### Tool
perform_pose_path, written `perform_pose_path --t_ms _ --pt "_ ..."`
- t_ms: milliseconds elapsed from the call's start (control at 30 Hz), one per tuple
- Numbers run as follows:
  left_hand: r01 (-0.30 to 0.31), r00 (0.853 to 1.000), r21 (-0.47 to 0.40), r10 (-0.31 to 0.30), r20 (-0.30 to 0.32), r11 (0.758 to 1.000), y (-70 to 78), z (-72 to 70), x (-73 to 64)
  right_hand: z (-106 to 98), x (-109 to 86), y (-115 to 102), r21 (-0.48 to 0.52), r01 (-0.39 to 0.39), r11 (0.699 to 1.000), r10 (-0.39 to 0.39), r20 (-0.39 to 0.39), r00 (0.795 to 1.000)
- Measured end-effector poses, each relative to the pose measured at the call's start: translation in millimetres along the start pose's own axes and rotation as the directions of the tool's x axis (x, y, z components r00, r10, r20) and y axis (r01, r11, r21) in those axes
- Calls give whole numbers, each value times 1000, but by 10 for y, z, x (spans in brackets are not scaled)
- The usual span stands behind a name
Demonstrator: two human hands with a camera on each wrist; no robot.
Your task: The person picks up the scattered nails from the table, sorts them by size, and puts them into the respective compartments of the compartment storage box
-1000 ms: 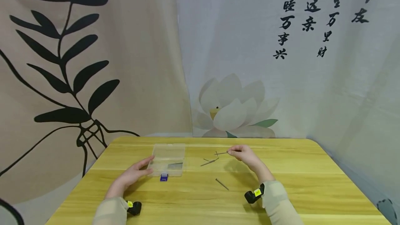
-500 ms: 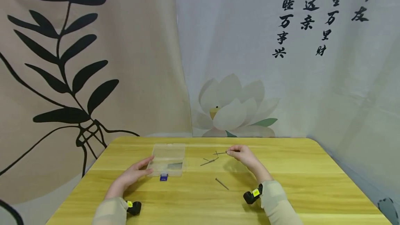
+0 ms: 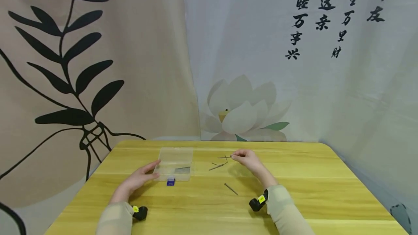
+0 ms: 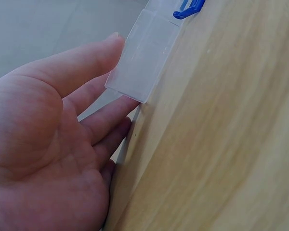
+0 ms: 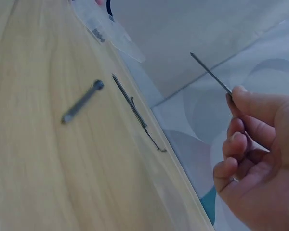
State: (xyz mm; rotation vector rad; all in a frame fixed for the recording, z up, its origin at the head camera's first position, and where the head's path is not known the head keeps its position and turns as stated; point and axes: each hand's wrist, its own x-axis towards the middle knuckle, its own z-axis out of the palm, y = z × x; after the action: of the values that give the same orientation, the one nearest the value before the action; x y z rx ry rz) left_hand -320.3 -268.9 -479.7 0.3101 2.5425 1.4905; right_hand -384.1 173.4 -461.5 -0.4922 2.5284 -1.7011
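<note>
A clear plastic box [image 3: 163,178] with its lid [image 3: 176,155] raised lies on the table; a few thin grey nails [image 3: 183,168] show inside. My left hand [image 3: 138,178] holds the box at its left end, thumb on one side and fingers on the other, as the left wrist view [image 4: 53,130] shows. My right hand [image 3: 248,160] pinches a nail [image 5: 209,72] between thumb and index finger, its point off to the left and raised above the table. Under it lie several loose nails [image 3: 217,167], crossing one another. A thicker nail [image 3: 231,189] lies alone nearer me.
The box's blue latch [image 3: 171,182] faces me. The wooden table [image 3: 196,213] ends at a back edge in front of a printed cloth [image 3: 156,64] with leaves, a lotus and writing. A black wrist camera [image 3: 258,203] sits on the right sleeve, another on the left.
My right hand has moved slightly left with the nail, toward the box. The left hand stays at the box's end. The whole head view has shifted a little.
</note>
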Motion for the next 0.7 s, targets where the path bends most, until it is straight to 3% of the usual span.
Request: perform_pose_path --t_ms 167,367,700 --pt "-2 1000 -16 2 2 1000 -12 -10 4 60 99 -84 -29 25 999 -24 40 999" --pt "6 1000 -27 -6 5 1000 -53 7 8 139 180 -186 -69 108 992 -100 113 989" --pt "-5 1000 -45 4 -5 999 -32 -15 15 477 299 -461 -85 156 984 -138 186 973"
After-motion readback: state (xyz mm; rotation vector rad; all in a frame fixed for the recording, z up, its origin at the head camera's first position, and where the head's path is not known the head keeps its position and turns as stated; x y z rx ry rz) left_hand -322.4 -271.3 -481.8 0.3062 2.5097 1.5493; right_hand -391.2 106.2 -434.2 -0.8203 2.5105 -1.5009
